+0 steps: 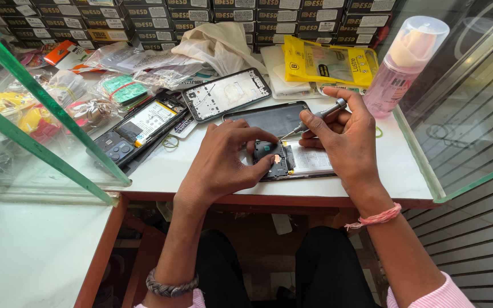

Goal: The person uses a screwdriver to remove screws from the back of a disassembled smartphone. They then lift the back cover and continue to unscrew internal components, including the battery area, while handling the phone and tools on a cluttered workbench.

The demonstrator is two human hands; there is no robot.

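Note:
An opened phone [306, 162] with its back removed lies near the front edge of the white table [161, 174]. My left hand [226, 159] presses down on its left end, fingers around the dark camera area. My right hand [346, 134] grips a small grey screwdriver [320, 117]; its tip points down at the phone's upper part, between my two hands. A dark back cover [272, 117] lies just behind the phone, partly hidden by my hands.
Another opened phone [141, 128] and a phone frame [226, 94] lie to the left. A pink spray bottle [400, 65] stands at the right, by a yellow packet [329, 63]. Stacked boxes [201, 17] line the back. Glass panels flank both sides.

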